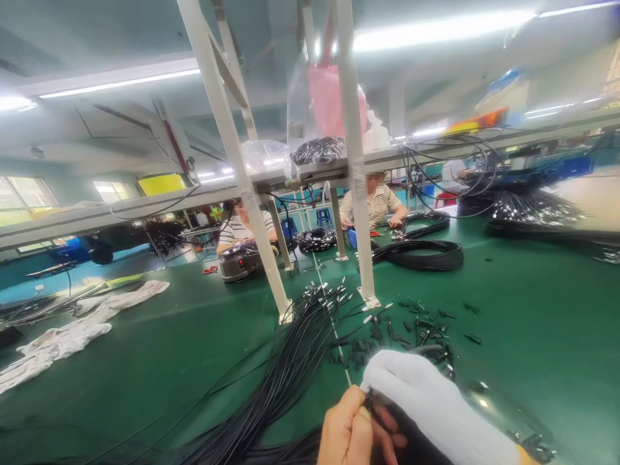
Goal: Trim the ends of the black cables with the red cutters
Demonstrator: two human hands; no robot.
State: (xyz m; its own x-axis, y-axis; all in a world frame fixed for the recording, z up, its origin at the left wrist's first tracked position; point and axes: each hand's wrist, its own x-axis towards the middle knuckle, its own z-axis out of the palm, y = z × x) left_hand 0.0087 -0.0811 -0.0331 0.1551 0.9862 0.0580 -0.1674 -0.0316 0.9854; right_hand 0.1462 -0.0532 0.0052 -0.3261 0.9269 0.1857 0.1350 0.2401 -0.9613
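Note:
At the bottom edge my bare left hand (349, 427) is closed in a pinch on the end of a thin black cable (369, 399). My right hand (429, 402), in a white glove, is curled over the same cable end from the right, touching it. A thick bundle of black cables (290, 365) with metal tips runs from my hands up the green table (159, 349). Several small black connector pieces (416, 326) lie scattered just beyond my right hand.
White frame posts (356, 194) stand on the table ahead, carrying a shelf with plastic bags. Coils of black cable (421, 253) lie further back. White cloths (72, 329) lie at the left. Two other people sit working at the far side.

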